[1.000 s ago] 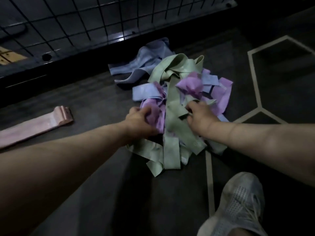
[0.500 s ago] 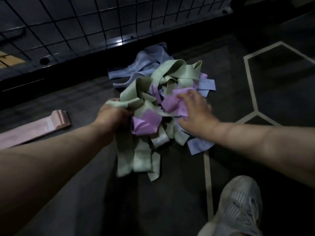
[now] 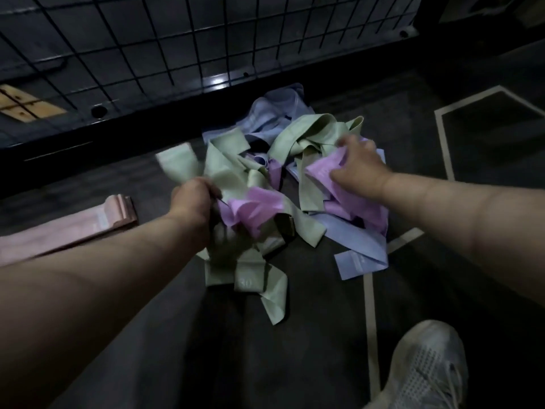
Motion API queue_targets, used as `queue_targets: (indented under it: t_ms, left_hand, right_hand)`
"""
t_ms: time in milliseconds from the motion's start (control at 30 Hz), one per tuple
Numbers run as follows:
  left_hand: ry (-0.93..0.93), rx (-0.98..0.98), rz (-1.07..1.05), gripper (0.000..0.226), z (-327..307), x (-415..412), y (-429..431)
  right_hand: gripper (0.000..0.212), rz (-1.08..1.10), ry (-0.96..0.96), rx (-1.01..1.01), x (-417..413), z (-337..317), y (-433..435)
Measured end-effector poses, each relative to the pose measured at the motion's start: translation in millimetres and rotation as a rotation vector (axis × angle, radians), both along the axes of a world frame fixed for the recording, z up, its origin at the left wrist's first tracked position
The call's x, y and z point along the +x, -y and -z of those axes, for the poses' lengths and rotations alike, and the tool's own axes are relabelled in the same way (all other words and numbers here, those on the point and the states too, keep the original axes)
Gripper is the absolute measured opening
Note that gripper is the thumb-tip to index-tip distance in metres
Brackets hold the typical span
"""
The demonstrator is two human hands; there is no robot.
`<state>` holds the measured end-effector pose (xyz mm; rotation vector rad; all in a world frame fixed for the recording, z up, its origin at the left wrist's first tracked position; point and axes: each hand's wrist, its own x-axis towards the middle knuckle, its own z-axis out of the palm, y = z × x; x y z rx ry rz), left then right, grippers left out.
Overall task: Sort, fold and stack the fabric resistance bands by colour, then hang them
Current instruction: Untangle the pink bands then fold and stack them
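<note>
light: dim, floor [image 3: 295, 364] near black | glare: one white spot on rack base [image 3: 216, 81] | blur: green band [image 3: 177, 163] by left hand [image 3: 193, 199] smeared (right hand [image 3: 356, 169] softer too) | edges: grid [image 3: 147, 39] lines bow

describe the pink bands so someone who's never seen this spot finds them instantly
Start at the black wire grid across the top, then drop to the dark floor in front of it. Left of the tangled pile of green, purple and blue bands, past the left hand, lies the pink stack. It alone is pink, folded flat and apart from the heap.
</note>
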<state>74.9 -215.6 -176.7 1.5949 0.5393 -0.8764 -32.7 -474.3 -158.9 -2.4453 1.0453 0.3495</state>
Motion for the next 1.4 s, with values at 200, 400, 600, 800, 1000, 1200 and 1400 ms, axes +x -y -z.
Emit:
queue_targets:
  t_ms: [200, 400, 600, 800, 1000, 1200, 1400]
  left_hand:
    - [0.003, -0.035, 0.353, 0.021, -19.4, -33.5, 18.1]
    - [0.180, 0.038, 0.883, 0.014, -12.3, -61.3, 15.8]
    - [0.455, 0.151, 1.288, 0.010, -0.9, -72.6, -10.7]
    - [0.736, 0.391, 1.321, 0.055, 12.7, -70.1, -20.7]
    - [0.534, 0.598, 1.217, 0.125, 18.5, -67.8, -27.1]
    - [0.580, 0.655, 1.244, 0.096, 23.5, -67.5, -25.8]
    - [0.569, 0.608, 1.271, 0.047, 30.9, -54.7, -31.1]
  right_hand:
    - [0.066, -0.268, -0.316, 0.043, 35.7, 35.0, -17.0]
    - [0.009, -0.448, -0.239, -0.135, 19.4, 31.4, -8.4]
    - [0.064, -0.085, 0.073, -0.086, 13.2, 6.6, 17.3]
    - [0.090, -0.325, -0.357, -0.115, 24.5, 27.6, -16.6]
    - [0.010, -0.542, -0.064, -0.099, 8.9, 34.5, -44.8]
    - [0.031, -0.857, 0.224, -0.071, -23.6, -3.8, -60.1]
    - [0.034, -0.738, 0.157, 0.026, -38.3, -4.8, -61.0]
